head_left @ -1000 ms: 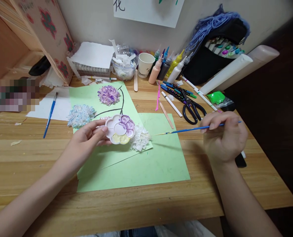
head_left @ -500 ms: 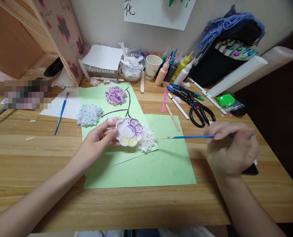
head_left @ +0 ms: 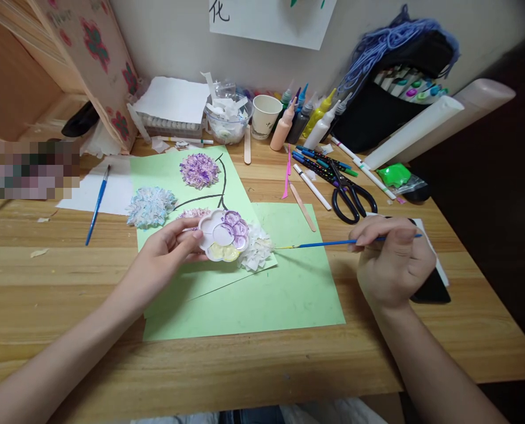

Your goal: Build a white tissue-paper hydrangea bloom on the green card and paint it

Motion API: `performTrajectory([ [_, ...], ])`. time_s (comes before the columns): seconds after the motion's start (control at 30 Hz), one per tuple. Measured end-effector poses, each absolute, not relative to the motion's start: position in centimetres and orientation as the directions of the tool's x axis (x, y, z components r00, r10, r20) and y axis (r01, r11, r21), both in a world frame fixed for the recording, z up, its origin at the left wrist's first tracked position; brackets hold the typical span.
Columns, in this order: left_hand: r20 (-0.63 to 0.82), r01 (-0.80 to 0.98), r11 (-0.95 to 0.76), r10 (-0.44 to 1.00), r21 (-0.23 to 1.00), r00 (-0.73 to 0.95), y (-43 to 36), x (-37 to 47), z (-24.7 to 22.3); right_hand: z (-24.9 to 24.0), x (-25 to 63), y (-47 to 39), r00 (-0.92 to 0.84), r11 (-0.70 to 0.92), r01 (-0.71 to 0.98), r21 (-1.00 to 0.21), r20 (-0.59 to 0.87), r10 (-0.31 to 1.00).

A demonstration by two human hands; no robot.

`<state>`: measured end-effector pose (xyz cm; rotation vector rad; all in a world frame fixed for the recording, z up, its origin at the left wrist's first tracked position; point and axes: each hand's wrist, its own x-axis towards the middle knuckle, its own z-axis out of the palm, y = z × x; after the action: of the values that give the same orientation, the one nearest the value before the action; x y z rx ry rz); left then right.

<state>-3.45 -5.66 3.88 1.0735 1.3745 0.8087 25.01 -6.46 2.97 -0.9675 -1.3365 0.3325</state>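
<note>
My left hand is closed on the edge of a white flower-shaped paint palette, with purple and yellow paint in its wells. Between the fingers of my right hand is a thin blue paintbrush. Its yellowish tip is at the right side of a white crumpled-paper flower; whether it touches cannot be made out. That flower lies on green paper, partly behind the palette. A purple flower, a light blue flower and a partly hidden pink flower surround drawn black branches.
Black scissors, pens and wooden sticks lie beyond my right hand. Paint bottles, a paper cup and a bowl of paper scraps stand along the wall. A second brush lies at left; a dark flat object sits beside my right hand.
The whole view has shifted slightly. My right hand has moved a little away from the dark flat object, showing more of it, and the brush tip stays by the white flower. The palette stays held.
</note>
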Motion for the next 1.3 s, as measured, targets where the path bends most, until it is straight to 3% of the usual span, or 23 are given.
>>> performTrajectory([
  [0.8, -0.348, 0.167, 0.333, 0.935, 0.928, 0.071, -5.68, -3.37, 4.08, 3.08, 24.82, -6.73, 0.243, 0.576, 0.272, -0.771, 0.634, 0.734],
  [1.03, -0.349, 0.177, 0.333, 0.934, 0.926, 0.070, -5.71, -3.44, 3.91, 3.27, 25.05, -6.46, 0.301, 0.590, 0.316, -0.743, 0.669, 0.680],
  [1.3, -0.354, 0.193, 0.338, 0.933, 0.921, 0.056, -5.68, -3.36, 4.18, 3.04, 24.93, -6.75, 0.281, 0.537, 0.271, -0.799, 0.599, 0.750],
])
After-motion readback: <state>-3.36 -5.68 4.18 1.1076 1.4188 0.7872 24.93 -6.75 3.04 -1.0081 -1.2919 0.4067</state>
